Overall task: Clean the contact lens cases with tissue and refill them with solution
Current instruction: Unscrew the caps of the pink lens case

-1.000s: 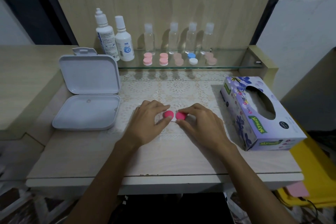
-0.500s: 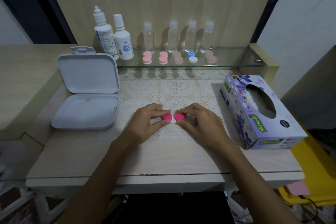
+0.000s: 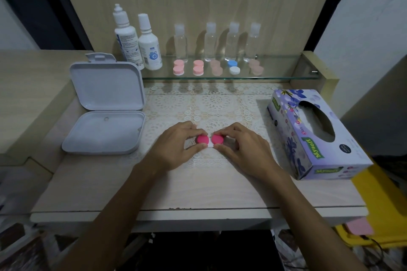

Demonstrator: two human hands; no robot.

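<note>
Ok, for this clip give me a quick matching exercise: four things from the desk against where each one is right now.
Things:
1. magenta case
2. tissue box
3. white box
4. blue-capped case

Places:
A. glass shelf at the back
B. desk's right side
C. between both hands
D. desk's left side, lid open

Pairs: 1-C, 2-B, 3-D, 4-A
</note>
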